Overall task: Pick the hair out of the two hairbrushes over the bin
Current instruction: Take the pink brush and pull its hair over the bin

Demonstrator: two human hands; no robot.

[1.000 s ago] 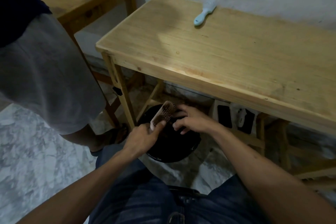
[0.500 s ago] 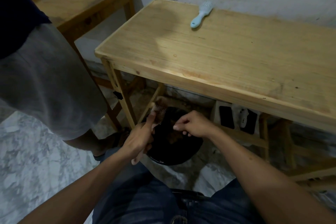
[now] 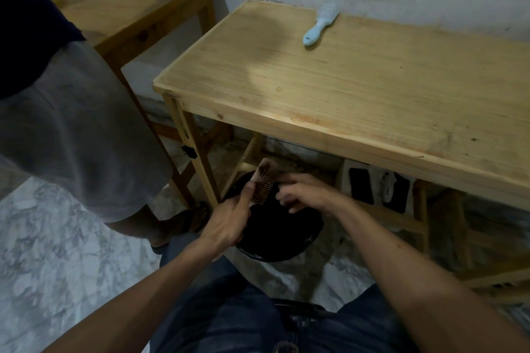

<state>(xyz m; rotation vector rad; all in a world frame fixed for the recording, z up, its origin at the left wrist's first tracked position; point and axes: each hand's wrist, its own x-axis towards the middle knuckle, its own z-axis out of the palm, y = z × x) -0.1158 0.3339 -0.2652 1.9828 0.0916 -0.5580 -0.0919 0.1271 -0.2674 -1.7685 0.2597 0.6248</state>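
Note:
A pale wooden hairbrush (image 3: pixel 264 180) with dark bristles and hair in them is held over the black bin (image 3: pixel 282 241) on the floor under the table. My left hand (image 3: pixel 229 223) grips its handle, bristles facing right. My right hand (image 3: pixel 304 190) is at the bristles, fingers pinched on the hair. A light blue hairbrush (image 3: pixel 319 23) lies on the wooden table (image 3: pixel 358 86) near the back wall.
Another person in grey shorts (image 3: pixel 71 129) stands close on the left beside a second wooden table (image 3: pixel 129 8). Dark items (image 3: pixel 372 189) sit on the low shelf under the near table. My legs in jeans (image 3: pixel 229 315) fill the bottom of the view.
The wooden brush has tipped back up over the bin in my left hand, and my right hand has come back to its bristles. The view has shifted slightly.

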